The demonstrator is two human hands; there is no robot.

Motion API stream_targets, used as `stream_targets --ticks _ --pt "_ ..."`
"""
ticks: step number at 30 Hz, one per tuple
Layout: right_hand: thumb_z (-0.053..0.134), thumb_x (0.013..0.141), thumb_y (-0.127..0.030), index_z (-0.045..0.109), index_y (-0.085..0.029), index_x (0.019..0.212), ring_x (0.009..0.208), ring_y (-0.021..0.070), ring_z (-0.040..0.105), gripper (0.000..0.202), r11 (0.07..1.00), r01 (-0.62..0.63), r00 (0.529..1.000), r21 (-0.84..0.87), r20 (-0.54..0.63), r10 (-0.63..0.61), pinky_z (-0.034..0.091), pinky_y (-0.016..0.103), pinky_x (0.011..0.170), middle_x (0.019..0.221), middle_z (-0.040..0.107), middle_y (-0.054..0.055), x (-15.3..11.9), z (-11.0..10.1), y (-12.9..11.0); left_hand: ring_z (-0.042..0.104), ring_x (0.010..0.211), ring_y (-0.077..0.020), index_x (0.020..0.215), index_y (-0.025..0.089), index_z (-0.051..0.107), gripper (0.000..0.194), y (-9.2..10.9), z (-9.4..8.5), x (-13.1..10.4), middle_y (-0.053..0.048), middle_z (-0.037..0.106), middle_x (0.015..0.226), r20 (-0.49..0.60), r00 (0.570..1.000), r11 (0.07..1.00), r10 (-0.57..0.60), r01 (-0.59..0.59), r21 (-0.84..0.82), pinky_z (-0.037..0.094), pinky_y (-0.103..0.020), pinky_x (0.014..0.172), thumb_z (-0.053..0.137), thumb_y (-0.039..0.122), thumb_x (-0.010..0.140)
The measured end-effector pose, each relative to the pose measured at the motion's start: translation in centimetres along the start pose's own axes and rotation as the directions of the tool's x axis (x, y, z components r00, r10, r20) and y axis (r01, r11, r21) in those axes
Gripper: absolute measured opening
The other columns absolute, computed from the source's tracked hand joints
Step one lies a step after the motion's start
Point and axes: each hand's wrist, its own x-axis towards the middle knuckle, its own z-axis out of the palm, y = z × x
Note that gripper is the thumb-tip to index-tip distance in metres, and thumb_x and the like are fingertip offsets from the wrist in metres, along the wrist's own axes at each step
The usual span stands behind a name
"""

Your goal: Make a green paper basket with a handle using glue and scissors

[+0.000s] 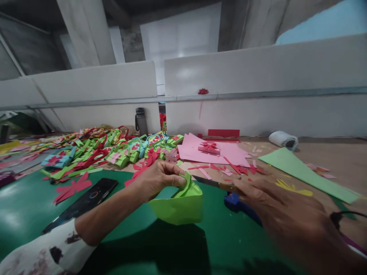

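My left hand [164,178] pinches the folded top edge of a bright green paper piece [177,209], which hangs in a curved loop above the green mat. My right hand [275,206] is closed on a thin knife [208,182], its blade pointing left toward the green piece; a small gap seems to lie between them. Beneath the right hand lies a blue-handled tool [239,202], partly hidden by the fingers. A dark phone [86,200] rests on the mat under my left forearm.
Small green and blue paper bags [123,151] and red flower cutouts pile up at the left. Pink sheets [190,149] and red scraps lie behind the hands. A light green sheet [304,172], white roll [282,140] and grey bottle [141,121] stand or lie near the white partition [258,72].
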Motion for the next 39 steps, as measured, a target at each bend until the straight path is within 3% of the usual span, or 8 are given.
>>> stream_targets --ticks 5,11,18,29,34,39 --pt "0.038 0.083 0.000 0.061 -0.014 0.111 0.084 0.0202 0.066 0.039 0.978 0.150 0.988 -0.143 0.051 -0.144 0.052 0.031 0.067 0.093 0.070 0.009 -0.4 -0.4 0.0 0.057 0.060 -0.0116 0.059 0.013 0.069 0.016 0.1 0.0 -0.2 -0.002 0.067 0.062 -0.085 0.996 0.999 -0.012 0.016 0.046 0.042 -0.026 0.066 0.078 0.020 0.049" --pt "0.039 0.087 -0.004 0.063 -0.013 0.107 0.088 0.0226 0.065 0.033 0.980 0.117 0.993 -0.158 0.005 -0.118 0.051 0.034 0.071 0.093 0.070 0.010 -0.3 -0.6 -0.7 0.051 0.054 -0.0083 0.059 0.014 0.071 0.011 0.7 0.5 -0.5 0.001 0.065 0.056 -0.120 0.993 0.992 -0.001 0.017 0.128 0.038 -0.022 0.057 0.076 0.018 0.051" --pt "0.035 0.090 -0.006 0.063 -0.011 0.100 0.073 0.0214 0.066 0.030 0.961 0.143 0.988 -0.237 -0.022 -0.153 0.047 0.032 0.058 0.080 0.070 0.010 0.4 -0.7 -1.1 0.050 0.054 -0.0074 0.060 0.014 0.072 0.008 1.1 0.9 -0.7 0.000 0.065 0.057 -0.143 0.989 0.980 0.025 0.004 0.197 0.037 -0.020 0.055 0.074 0.017 0.053" --pt "0.040 0.087 -0.002 0.054 -0.006 0.119 0.088 0.0238 0.063 0.034 0.965 0.094 0.994 -0.246 -0.030 -0.104 0.047 0.034 0.072 0.093 0.067 0.012 -1.4 0.9 -1.1 0.050 0.053 -0.0080 0.064 0.013 0.069 0.005 0.7 2.6 -1.3 0.000 0.064 0.058 -0.164 0.979 0.949 0.122 -0.067 0.310 0.039 -0.019 0.052 0.068 0.017 0.061" --pt "0.040 0.088 -0.004 0.050 -0.006 0.124 0.089 0.0238 0.063 0.037 0.966 0.066 0.998 -0.251 0.017 -0.064 0.049 0.034 0.072 0.096 0.067 0.013 -1.7 1.1 -1.4 0.048 0.051 -0.0071 0.062 0.014 0.066 0.004 0.6 3.2 -1.5 0.002 0.061 0.056 -0.182 0.975 0.953 0.127 -0.069 0.295 0.039 -0.019 0.050 0.066 0.018 0.063" --pt "0.036 0.087 -0.001 0.051 -0.007 0.122 0.088 0.0235 0.063 0.039 0.966 0.048 0.999 -0.255 -0.002 -0.051 0.049 0.037 0.075 0.096 0.067 0.013 -1.6 0.6 -1.6 0.049 0.050 -0.0075 0.063 0.014 0.067 0.010 0.4 2.7 -1.2 0.002 0.060 0.055 -0.187 0.979 0.986 0.081 -0.051 0.157 0.040 -0.020 0.051 0.070 0.022 0.059"
